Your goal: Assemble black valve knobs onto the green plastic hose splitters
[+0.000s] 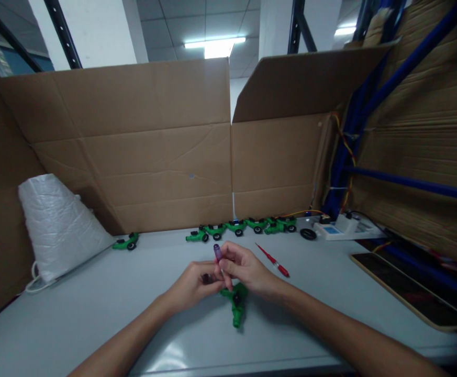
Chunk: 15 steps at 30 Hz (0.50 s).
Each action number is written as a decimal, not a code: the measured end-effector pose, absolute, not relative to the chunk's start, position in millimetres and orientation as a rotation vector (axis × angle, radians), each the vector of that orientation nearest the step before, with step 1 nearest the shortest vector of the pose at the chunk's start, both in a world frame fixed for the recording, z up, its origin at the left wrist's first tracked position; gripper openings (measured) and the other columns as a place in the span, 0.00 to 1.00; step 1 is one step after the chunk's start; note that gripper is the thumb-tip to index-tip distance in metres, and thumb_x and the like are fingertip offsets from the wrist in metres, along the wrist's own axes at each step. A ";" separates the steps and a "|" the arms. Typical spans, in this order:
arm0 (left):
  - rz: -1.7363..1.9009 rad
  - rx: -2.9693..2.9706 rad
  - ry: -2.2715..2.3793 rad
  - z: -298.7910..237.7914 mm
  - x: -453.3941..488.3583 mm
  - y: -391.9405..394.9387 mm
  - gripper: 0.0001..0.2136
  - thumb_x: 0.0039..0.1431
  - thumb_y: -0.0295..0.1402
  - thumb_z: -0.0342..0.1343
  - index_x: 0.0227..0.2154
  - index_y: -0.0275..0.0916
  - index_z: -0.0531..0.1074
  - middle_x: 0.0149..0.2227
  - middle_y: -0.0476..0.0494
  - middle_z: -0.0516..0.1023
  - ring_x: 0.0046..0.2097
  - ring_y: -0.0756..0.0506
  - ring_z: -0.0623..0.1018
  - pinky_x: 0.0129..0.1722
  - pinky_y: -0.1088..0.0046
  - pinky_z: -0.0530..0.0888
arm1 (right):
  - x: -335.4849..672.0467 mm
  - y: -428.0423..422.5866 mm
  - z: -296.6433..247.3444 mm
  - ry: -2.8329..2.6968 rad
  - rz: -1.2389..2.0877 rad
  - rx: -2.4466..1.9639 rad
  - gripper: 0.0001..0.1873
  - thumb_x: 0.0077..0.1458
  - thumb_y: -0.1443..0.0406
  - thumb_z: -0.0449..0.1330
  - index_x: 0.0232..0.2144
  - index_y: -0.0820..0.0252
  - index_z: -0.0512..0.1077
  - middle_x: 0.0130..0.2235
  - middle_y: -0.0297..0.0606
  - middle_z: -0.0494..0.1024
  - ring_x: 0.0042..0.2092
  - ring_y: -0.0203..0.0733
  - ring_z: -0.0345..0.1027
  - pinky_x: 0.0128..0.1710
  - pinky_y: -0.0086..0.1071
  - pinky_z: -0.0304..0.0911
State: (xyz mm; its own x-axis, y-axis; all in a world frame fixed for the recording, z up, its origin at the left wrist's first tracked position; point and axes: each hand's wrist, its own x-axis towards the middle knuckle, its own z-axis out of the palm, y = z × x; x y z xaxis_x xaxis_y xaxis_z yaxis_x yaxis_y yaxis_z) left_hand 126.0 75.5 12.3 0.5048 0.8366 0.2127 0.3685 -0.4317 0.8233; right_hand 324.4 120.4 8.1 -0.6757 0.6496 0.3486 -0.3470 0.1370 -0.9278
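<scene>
A small screwdriver with a purple handle (pixel 218 252) stands nearly upright in the fingers of my right hand (pixel 247 269), its handle up and its shaft pointing down between both hands. Close against it on the left, my left hand (pixel 192 285) has its fingers bent and pinched together. Something dark shows between those fingers, too small and covered to name. Just below my hands is a green toy vehicle part (pixel 236 309) with a black piece on it; my fingers hide its upper end. Whether the screwdriver tip touches it cannot be seen.
Several green toy vehicles (pixel 235 227) with black wheels line the back; another toy vehicle (pixel 126 241) sits left. A red screwdriver (pixel 273 260), black ring (pixel 308 234), power strip (pixel 348 228) and dark tablet-like panel (pixel 409 288) lie right. A white wrapped bundle (pixel 61 225) and cardboard walls (pixel 153 157) bound the table.
</scene>
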 end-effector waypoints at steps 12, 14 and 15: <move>0.786 2.045 0.995 11.7 121.7 78.0 0.16 0.70 0.43 0.61 0.35 0.33 0.81 0.34 0.45 0.79 0.35 0.49 0.73 0.35 0.75 0.66 | 325.1 117.5 13.5 -1.653 1.671 -0.302 0.26 0.65 0.42 0.63 0.45 0.57 0.70 0.33 0.30 0.75 0.24 0.32 0.70 0.26 0.28 0.66; 0.792 2.041 0.989 11.9 121.9 77.9 0.16 0.70 0.43 0.61 0.35 0.34 0.81 0.35 0.43 0.80 0.36 0.48 0.75 0.37 0.75 0.68 | 324.1 118.7 12.6 -1.658 1.664 -0.293 0.25 0.63 0.43 0.66 0.41 0.57 0.68 0.33 0.30 0.76 0.24 0.32 0.70 0.26 0.28 0.66; 0.793 2.043 0.986 12.3 122.0 77.9 0.16 0.70 0.43 0.61 0.35 0.34 0.82 0.36 0.43 0.81 0.37 0.47 0.76 0.38 0.74 0.69 | 323.7 119.7 11.8 -1.656 1.661 -0.289 0.26 0.61 0.43 0.67 0.40 0.56 0.67 0.32 0.30 0.77 0.24 0.32 0.69 0.26 0.28 0.66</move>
